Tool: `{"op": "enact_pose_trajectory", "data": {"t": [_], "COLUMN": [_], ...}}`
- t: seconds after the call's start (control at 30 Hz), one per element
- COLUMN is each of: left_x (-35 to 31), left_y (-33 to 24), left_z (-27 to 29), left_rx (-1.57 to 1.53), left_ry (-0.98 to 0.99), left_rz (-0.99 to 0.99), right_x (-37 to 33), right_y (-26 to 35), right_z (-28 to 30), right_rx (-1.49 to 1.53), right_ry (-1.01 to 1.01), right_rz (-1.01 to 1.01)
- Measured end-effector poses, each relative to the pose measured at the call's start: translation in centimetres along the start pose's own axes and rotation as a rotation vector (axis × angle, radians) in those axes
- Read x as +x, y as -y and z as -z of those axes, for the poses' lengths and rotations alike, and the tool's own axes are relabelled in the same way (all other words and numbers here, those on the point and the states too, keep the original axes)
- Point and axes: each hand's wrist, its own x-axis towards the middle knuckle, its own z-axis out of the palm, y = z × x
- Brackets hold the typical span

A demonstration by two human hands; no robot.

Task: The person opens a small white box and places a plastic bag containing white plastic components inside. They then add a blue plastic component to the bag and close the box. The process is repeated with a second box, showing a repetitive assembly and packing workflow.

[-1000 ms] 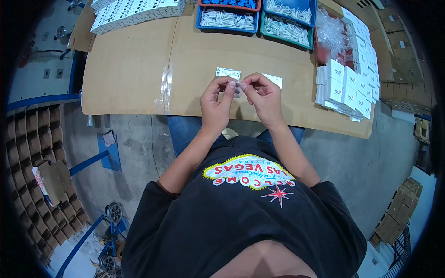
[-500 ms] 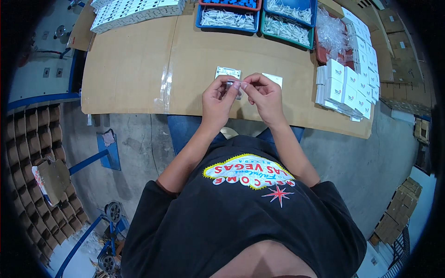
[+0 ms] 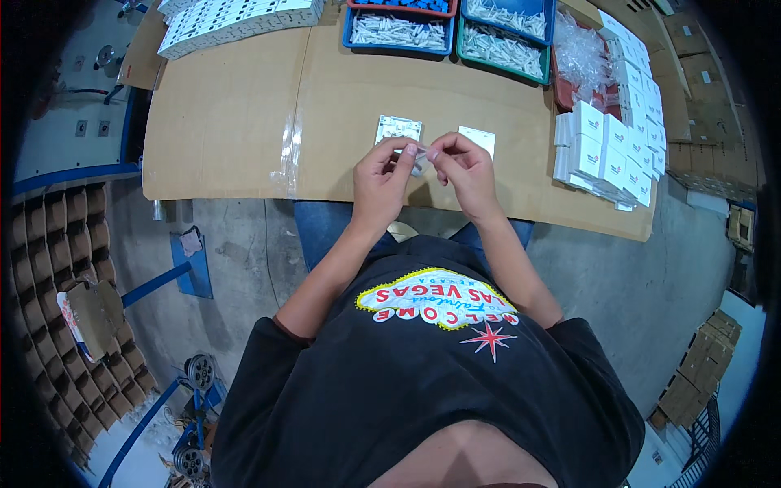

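My left hand [image 3: 380, 180] and my right hand [image 3: 466, 172] meet above the table's near edge, thumbs and fingertips pinched. Between them is a small, clear piece of plastic [image 3: 419, 164], partly hidden by the fingers; its exact kind is too small to make out. Just beyond my left hand lies a white box with dark printed marks [image 3: 399, 127]. A plain white card or flat box [image 3: 478, 140] rests beyond my right hand, partly covered by it.
Cardboard [image 3: 220, 122] covers the table. At the back stand a blue tray [image 3: 397, 50] and a green tray [image 3: 504, 71] of small white parts. To the right are a red tray of clear plastic bags [image 3: 579, 69] and stacked white boxes [image 3: 602, 154]. More boxes [image 3: 244, 24] line the back left.
The fingertips have shifted slightly, with my right fingertips turned a little on the clear plastic. Both hands stay in nearly the same place.
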Motion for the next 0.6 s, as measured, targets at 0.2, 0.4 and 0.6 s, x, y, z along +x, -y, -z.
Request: {"op": "enact_pose_trajectory", "data": {"t": [0.2,0.4,0.6], "left_x": [-2.0,-3.5,-0.7], "left_y": [2.6,4.7,5.1], "left_z": [2.2,3.3,4.9], "left_rx": [0.306,0.205,0.019], "left_ry": [0.165,0.269,0.259], "left_rz": [0.016,0.319,0.297], "right_x": [-2.1,-3.0,0.0], "right_y": [-3.2,-5.5,-6.2], "right_z": [1.6,2.0,2.6], "right_rx": [-0.249,-0.207,0.022], "right_ry": [0.159,0.244,0.064], "right_rz": [-0.111,-0.324,-0.298]}}
